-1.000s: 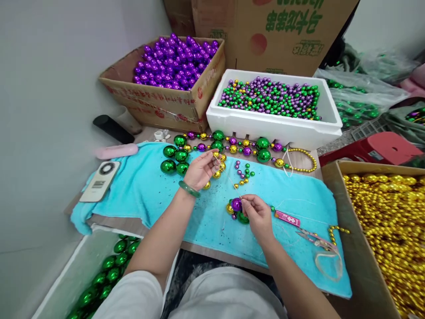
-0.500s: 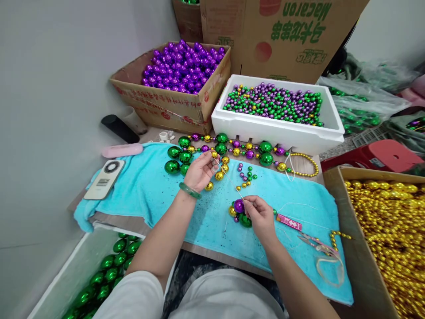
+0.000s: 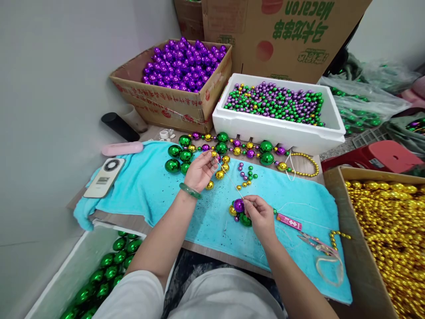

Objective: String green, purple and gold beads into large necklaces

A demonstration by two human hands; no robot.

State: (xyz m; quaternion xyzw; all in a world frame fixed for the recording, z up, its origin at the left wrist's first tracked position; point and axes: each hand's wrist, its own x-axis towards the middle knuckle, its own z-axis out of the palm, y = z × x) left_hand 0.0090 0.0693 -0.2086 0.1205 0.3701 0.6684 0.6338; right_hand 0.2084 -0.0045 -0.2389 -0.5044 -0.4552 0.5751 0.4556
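Note:
My left hand (image 3: 201,172), with a green bangle at its wrist, pinches a gold bead (image 3: 214,154) between its fingertips. From there a thin pale string (image 3: 229,179) runs taut down to my right hand (image 3: 260,218), whose thumb and finger are closed on it. Right beside those fingers, a purple bead (image 3: 238,205) lies bunched with a green bead (image 3: 245,220) and a gold one on the blue towel (image 3: 206,217). Loose gold beads (image 3: 219,175) and large green beads (image 3: 172,165) lie near my left hand. Small mixed beads (image 3: 245,177) sit between the hands.
A finished-looking bead strand (image 3: 266,158) lies behind the towel. Scissors (image 3: 317,243) and a pink-labelled packet (image 3: 289,221) lie at right, a phone (image 3: 104,178) at left. Bead-filled containers surround the table: a purple-bead carton (image 3: 159,101), a foam box (image 3: 275,128) and a gold-bead carton (image 3: 357,235).
Both hands keep practically the same hold and place, with the string still stretched between them. The view has shifted very slightly.

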